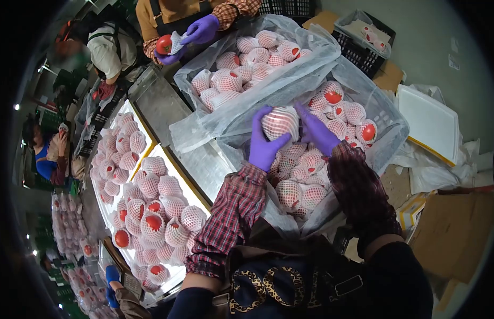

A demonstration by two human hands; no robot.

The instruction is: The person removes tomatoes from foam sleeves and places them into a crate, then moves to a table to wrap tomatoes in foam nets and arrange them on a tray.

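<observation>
Over a crate (382, 114) lined with translucent plastic, my gloved left hand (264, 142) grips a tomato wrapped in a white foam net (280, 124). Thumb and fingers curve round its left side and underneath. My right hand (318, 130), also in a purple glove, is at the tomato's right side with fingers stretched out and fingertips right at the net. Below both hands lie many net-wrapped tomatoes (312, 161) heaped in the crate. Some show bare red skin, such as the tomato (368, 132) at the crate's right.
Another lined crate of wrapped tomatoes (229, 81) stands just beyond. At left, a lit white tabletop (161, 154) bears piled wrapped tomatoes. Across from me a co-worker's gloved hand (202, 29) works at a red tomato (163, 44). A white foam lid (427, 122) and cardboard box (451, 234) are right.
</observation>
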